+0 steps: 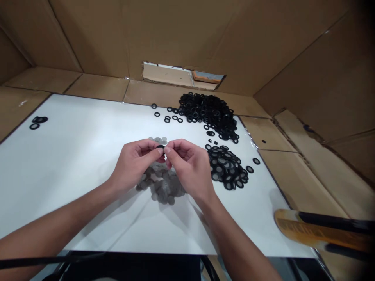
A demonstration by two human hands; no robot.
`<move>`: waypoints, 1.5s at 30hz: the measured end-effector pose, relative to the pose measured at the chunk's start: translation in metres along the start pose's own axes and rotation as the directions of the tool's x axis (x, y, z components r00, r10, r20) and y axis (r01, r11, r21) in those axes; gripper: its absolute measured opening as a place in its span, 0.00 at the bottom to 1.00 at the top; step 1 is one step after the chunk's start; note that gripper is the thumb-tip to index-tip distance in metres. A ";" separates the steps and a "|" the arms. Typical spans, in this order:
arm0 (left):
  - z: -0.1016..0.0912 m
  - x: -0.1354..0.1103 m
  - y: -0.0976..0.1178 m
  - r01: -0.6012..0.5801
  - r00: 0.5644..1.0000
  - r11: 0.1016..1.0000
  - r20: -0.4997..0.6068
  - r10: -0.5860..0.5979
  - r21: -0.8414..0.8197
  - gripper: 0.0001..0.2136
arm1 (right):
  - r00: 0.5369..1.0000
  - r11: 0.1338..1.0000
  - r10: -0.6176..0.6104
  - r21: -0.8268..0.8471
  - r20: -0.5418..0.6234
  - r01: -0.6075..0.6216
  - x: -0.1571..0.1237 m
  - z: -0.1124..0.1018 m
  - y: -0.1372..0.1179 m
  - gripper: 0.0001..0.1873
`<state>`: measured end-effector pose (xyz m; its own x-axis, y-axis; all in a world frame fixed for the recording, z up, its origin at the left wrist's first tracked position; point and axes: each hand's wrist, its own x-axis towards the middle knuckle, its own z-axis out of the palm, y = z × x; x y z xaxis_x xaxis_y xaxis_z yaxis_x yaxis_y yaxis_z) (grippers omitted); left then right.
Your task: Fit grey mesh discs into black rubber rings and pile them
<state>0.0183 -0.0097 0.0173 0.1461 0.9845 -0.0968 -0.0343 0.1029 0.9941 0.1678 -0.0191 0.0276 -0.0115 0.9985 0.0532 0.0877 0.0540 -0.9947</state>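
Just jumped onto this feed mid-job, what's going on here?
A person's left grip holds what looks like a black ring, with the right grip pinched at its edge, above loose grey discs on a white tabletop. To the right sits a heap of rings with grey centres; behind it, a larger heap of black rings. A few rings lie far left.

I'd call this a makeshift workshop: cardboard walls (181, 31) beyond a white tabletop (88, 132), with small black rings (205, 111) heaped far right.
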 end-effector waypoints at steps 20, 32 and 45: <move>-0.001 0.002 0.001 -0.052 0.998 0.998 -0.042 0.053 0.021 0.08 | 1.000 1.000 0.016 0.022 -0.017 -0.016 0.003 0.003 0.002 0.06; -0.004 0.005 -0.006 -0.145 0.989 0.986 -0.042 0.142 -0.083 0.08 | 1.000 0.997 -0.018 0.081 0.013 0.017 0.002 -0.003 -0.002 0.08; -0.006 0.003 -0.007 -0.236 0.972 0.968 -0.020 0.235 -0.080 0.04 | 0.996 0.988 -0.082 0.131 0.032 0.078 0.003 -0.005 0.004 0.06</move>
<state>0.0132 -0.0068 0.0102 0.1140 0.9838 0.1385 -0.1470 -0.1211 0.9817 0.1726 -0.0157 0.0246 -0.0503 0.9900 0.1321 -0.0448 0.1299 -0.9905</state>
